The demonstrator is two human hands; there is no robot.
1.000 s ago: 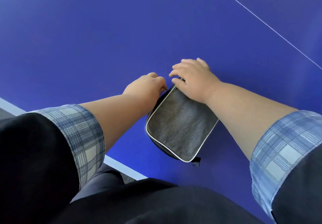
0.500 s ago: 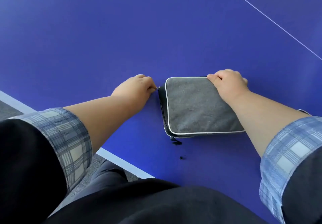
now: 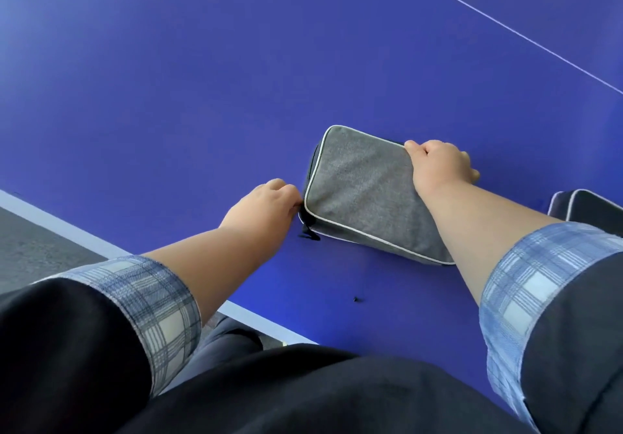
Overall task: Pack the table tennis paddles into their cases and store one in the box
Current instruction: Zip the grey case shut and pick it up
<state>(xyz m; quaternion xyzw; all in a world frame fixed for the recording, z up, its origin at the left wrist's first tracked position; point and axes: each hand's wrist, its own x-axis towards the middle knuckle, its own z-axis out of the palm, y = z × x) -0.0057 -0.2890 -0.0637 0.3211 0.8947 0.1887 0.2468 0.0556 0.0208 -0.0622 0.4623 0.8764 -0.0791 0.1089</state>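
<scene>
Both forearms reach forward, bare below turned-back plaid cuffs. The left forearm angles up and to the right; the left grip is knuckles-up with fingers curled, its tips against the near left side of the grey case, though whether they pinch anything is hidden. The right forearm crosses over the case, and the right grip clasps its far edge, thumb laid along the top rim and fingers wrapped over the far side.
</scene>
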